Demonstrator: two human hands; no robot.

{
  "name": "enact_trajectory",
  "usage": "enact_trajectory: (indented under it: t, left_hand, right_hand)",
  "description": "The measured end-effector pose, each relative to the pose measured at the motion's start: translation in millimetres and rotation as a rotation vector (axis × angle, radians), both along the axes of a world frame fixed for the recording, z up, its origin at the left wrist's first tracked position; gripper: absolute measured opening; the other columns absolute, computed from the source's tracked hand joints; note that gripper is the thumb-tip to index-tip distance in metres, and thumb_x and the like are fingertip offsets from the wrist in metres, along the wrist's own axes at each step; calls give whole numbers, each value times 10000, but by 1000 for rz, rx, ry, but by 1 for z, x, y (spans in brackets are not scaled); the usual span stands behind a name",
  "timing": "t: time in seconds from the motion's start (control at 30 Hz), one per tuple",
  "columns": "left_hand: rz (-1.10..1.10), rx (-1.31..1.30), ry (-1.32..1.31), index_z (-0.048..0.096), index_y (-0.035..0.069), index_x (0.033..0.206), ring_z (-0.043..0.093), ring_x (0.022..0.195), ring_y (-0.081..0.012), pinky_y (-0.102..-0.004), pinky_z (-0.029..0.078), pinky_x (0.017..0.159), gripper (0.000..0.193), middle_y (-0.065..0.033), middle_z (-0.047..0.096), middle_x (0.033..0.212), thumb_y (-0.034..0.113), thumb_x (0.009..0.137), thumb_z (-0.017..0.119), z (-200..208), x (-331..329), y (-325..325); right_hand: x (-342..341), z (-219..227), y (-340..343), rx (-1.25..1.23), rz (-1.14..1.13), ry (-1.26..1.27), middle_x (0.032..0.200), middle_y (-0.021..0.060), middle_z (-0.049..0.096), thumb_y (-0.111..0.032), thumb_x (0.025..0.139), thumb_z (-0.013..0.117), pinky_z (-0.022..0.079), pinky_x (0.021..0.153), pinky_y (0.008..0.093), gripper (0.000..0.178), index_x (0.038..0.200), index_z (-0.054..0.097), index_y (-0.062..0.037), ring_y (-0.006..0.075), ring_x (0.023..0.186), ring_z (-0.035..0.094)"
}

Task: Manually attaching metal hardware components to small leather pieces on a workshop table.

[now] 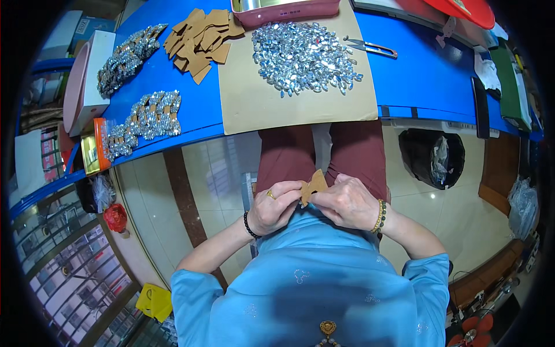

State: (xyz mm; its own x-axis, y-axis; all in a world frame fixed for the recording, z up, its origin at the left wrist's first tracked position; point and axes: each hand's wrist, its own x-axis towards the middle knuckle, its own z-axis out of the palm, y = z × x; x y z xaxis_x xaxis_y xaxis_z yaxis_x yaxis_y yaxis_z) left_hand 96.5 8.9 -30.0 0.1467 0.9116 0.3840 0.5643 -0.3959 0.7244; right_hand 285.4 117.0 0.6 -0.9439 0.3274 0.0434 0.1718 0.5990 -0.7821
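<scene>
Pinches brown pc near lap betw L hand at its 9 o'clock & R hand at 3, w/ fingers of both curled, tips closed on it. Faces gems at 12, snips at 1.

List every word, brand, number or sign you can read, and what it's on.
Pink tin: small dark marks on its front, too small to read.
Blue box, upper left: print on its side, not copied here.
Held brown piece: no lettering visible.
</scene>
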Motion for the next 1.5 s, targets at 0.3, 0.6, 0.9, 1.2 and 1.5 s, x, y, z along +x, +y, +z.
enact_trajectory:
  t: [0.3,0.6,0.9,1.2,1.5]
  left_hand:
    - [2,1,-16,550,12,897,627,814,-290,-314,521,636,332,-189,593,993,-103,612,675,-2,-1,-3]
    - [-3,25,5,546,8,872,626,816,-288,-308,521,630,318,-196,589,1003,-99,604,681,0,-1,-3]
    - [-7,12,-8,546,9,866,627,820,-288,-310,523,617,311,-186,593,1002,-91,606,684,-1,0,-3]
    - [14,-550,-287,594,-4,934,598,726,-166,-235,472,622,174,-93,592,947,-12,763,628,9,-3,8]
    - [-116,-1178,-886,597,2,955,530,678,-63,-212,439,610,129,-2,566,796,104,893,546,15,-15,18]
  right_hand:
    - [1,0,-2,-7,-32,22,523,89,502,-83,715,591,425,576,377,62,726,530,-81,279,517,537]
    - [1,0,-2,-5,-18,23,527,90,504,-84,720,587,432,579,374,55,732,533,-81,282,525,544]
    - [1,-1,-1,7,6,14,529,89,506,-78,720,577,438,594,376,53,729,526,-87,292,523,541]
    - [2,-20,5,-193,-66,12,656,93,611,-116,780,589,451,555,349,93,864,611,-83,255,594,593]
    - [2,-25,2,-510,-117,43,730,105,622,-118,845,558,485,583,313,100,884,598,-35,224,635,622]
